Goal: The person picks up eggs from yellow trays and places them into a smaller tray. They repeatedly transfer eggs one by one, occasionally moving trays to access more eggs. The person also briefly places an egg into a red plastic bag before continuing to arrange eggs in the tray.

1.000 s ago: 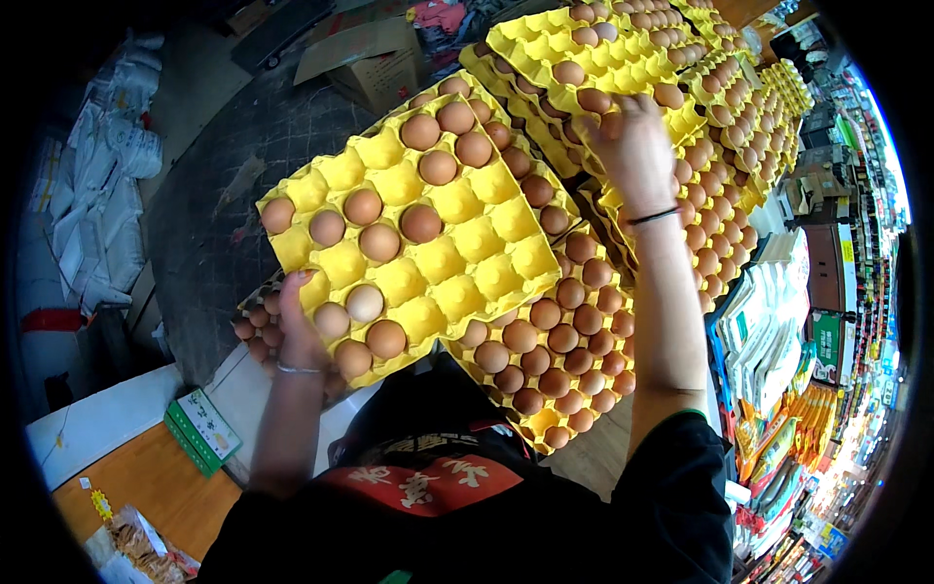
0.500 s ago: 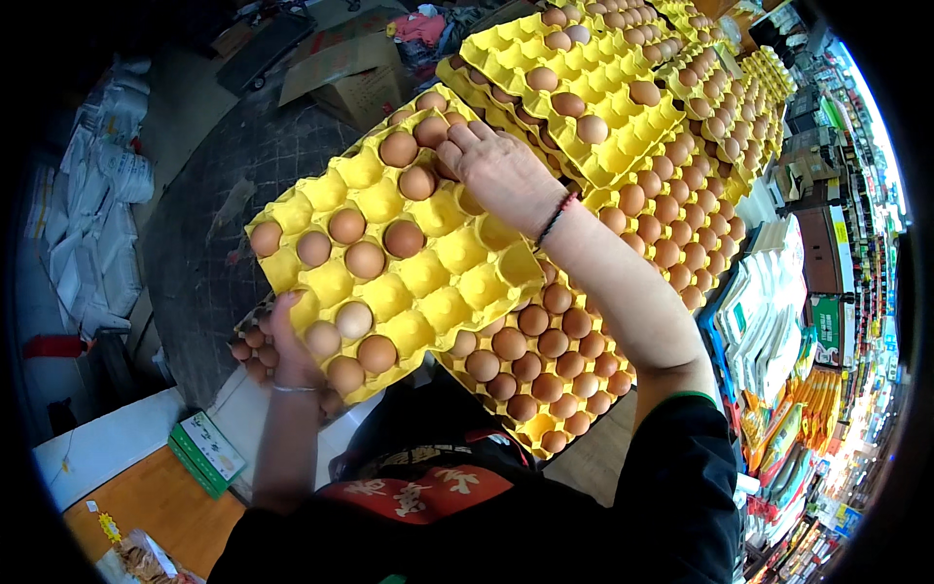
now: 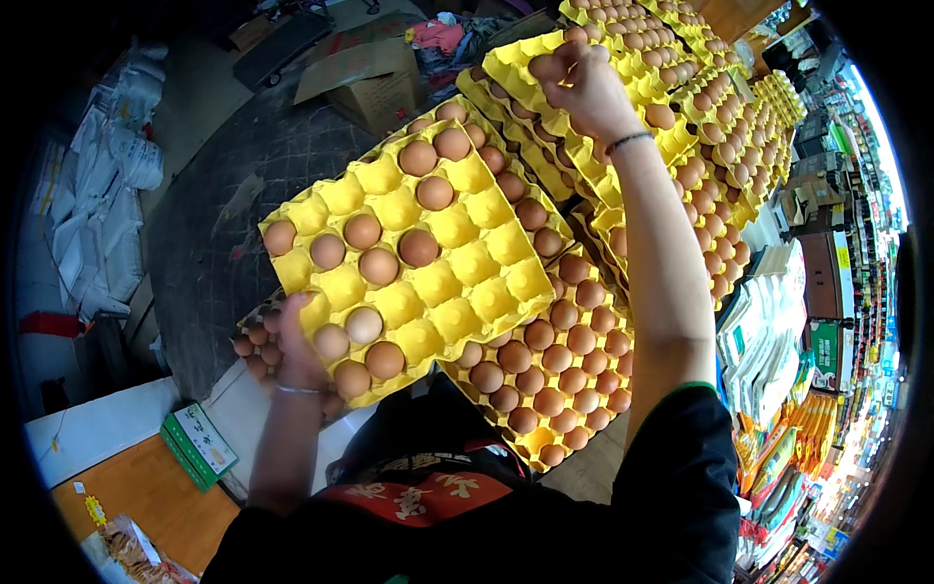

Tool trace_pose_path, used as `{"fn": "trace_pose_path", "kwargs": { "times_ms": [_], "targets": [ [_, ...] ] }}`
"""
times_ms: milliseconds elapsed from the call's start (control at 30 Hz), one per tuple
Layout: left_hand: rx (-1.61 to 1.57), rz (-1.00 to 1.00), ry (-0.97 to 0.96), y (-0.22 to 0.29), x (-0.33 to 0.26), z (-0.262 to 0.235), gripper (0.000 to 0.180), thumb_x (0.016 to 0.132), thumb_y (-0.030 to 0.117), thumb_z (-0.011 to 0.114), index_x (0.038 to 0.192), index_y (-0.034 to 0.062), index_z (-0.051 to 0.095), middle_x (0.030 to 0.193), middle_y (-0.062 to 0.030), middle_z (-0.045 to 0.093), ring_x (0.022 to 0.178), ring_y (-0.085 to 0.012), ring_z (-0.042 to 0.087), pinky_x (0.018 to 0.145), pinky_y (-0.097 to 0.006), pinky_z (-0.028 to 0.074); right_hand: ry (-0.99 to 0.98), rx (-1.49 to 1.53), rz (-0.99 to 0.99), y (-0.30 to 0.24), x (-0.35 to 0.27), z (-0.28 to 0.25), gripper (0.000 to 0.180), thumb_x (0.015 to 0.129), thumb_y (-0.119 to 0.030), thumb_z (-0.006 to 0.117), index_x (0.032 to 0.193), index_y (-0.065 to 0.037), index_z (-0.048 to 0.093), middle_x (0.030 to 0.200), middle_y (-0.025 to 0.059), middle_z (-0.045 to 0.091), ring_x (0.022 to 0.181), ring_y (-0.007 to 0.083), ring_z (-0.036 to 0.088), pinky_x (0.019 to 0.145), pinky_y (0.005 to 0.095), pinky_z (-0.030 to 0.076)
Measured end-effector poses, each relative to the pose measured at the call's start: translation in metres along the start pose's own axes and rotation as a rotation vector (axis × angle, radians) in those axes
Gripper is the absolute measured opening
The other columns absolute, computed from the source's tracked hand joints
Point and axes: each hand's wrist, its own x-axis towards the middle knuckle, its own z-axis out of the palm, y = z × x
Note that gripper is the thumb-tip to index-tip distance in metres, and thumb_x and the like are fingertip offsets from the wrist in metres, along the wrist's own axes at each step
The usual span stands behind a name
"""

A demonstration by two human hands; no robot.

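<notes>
My left hand (image 3: 304,341) is closed on the near-left edge of a yellow egg tray (image 3: 477,261), tilted in front of me. Brown eggs (image 3: 418,248) sit scattered in its cups, and many cups are bare. My right hand (image 3: 592,95) is raised over a second yellow tray (image 3: 511,58) at the far right, its fingers curled around a brown egg (image 3: 547,67). Whether it holds more than one egg is hard to see. That hand and wrist hide part of the second tray.
Below the held tray lies a fuller tray of eggs (image 3: 533,336). More stacked egg trays (image 3: 715,102) extend to the far right. A cardboard box (image 3: 375,97) stands beyond the dark round surface (image 3: 209,214). White packages (image 3: 764,311) and shop shelves line the right side.
My right hand has left the held tray and moved up and right to the second tray, with an egg in its fingers. Fewer eggs show at the held tray's far end.
</notes>
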Motion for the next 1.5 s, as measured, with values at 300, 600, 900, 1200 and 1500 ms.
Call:
{"fn": "trace_pose_path", "kwargs": {
  "times_ms": [300, 600, 900, 1200, 1500],
  "targets": [
    [0.010, 0.054, -0.028, 0.012, -0.024, 0.020, 0.062, 0.080, 0.043, 0.057, 0.130, 0.0069, 0.050, 0.121, -0.0091, 0.058, 0.108, -0.0229, 0.058, 0.093, -0.035, 0.046, -0.061, -0.515, 0.051, -0.003, 0.022, 0.022, 0.036, 0.079, -0.037, 0.068, 0.095, -0.005, 0.067, 0.098, 0.0153, 0.067, 0.094, 0.0309, 0.064, 0.079, 0.0424, 0.052],
    [-0.054, 0.014, -0.119, 0.004, -0.009, 0.006, 0.062, 0.080, 0.042, 0.056, 0.131, 0.0077, 0.048, 0.124, -0.0094, 0.057, 0.110, -0.0236, 0.058, 0.093, -0.036, 0.047, -0.372, -0.214, -0.053, -0.140, -0.044, 0.064, 0.046, 0.080, -0.047, 0.067, 0.100, -0.006, 0.068, 0.095, 0.0163, 0.065, 0.088, 0.0296, 0.066, 0.073, 0.0391, 0.054],
    [-0.057, 0.015, -0.153, 0.006, -0.010, 0.007, 0.063, 0.081, 0.043, 0.055, 0.132, 0.0075, 0.047, 0.125, -0.0094, 0.057, 0.111, -0.0239, 0.057, 0.094, -0.036, 0.046, -0.478, -0.439, -0.023, -0.163, -0.040, 0.075, 0.039, 0.083, -0.038, 0.065, 0.106, -0.007, 0.069, 0.113, 0.0124, 0.060, 0.104, 0.0257, 0.060, 0.075, 0.0358, 0.054],
    [-0.066, 0.015, -0.167, 0.006, -0.009, 0.009, 0.064, 0.082, 0.043, 0.054, 0.134, 0.0072, 0.047, 0.126, -0.0094, 0.056, 0.112, -0.0243, 0.056, 0.095, -0.037, 0.045, -0.429, -0.298, 0.040, -0.161, -0.035, 0.077, 0.036, 0.079, -0.039, 0.067, 0.094, -0.007, 0.070, 0.101, 0.0154, 0.064, 0.089, 0.0293, 0.067, 0.075, 0.0396, 0.055],
    [-0.053, 0.005, -0.152, 0.008, -0.016, 0.014, 0.064, 0.082, 0.043, 0.053, 0.135, 0.0070, 0.046, 0.126, -0.0095, 0.056, 0.113, -0.0247, 0.056, 0.096, -0.037, 0.044, -0.373, -0.394, -0.046, -0.158, -0.040, 0.087, 0.041, 0.077, -0.045, 0.070, 0.104, -0.013, 0.069, 0.106, 0.0142, 0.062, 0.094, 0.0281, 0.065, 0.079, 0.0364, 0.054]
  ]
}}
